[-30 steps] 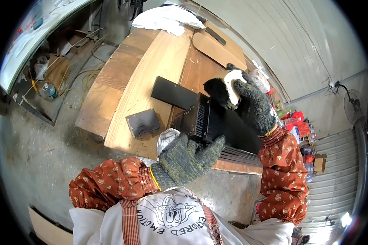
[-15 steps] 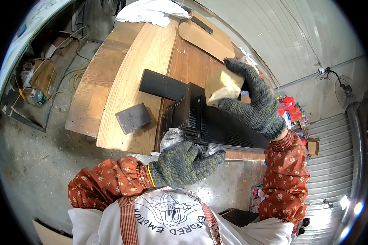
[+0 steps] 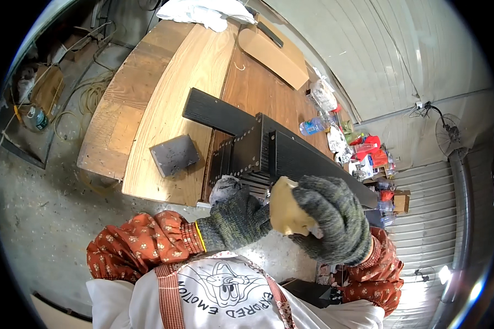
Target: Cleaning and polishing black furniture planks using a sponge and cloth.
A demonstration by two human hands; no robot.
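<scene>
My right hand [image 3: 335, 219], in a dark knitted glove, is closed around a pale yellow sponge-like block [image 3: 287, 208] with worn edges. It is just right of my left hand [image 3: 237, 220], which wears a similar glove and curls at the near end of a black wooden piece [image 3: 313, 159]. A crumpled grey rag [image 3: 226, 189] pokes out past the left fingers, most of it hidden under them. The black piece has a grooved side with several small round spots and rests on the bench. A black board [image 3: 217, 112] sticks out from it to the left.
A dark grey block [image 3: 174, 156] lies on the light wood board [image 3: 164, 109]. At the back are a brown cardboard piece [image 3: 274, 57] and a white cloth [image 3: 206, 12]. A plastic bottle [image 3: 312, 126] and mixed clutter stand right. A fan [image 3: 450, 134] is on the wall side.
My right hand has come down and toward me with the yellow block, from above the black piece to beside my left hand. My left hand stays near the same spot.
</scene>
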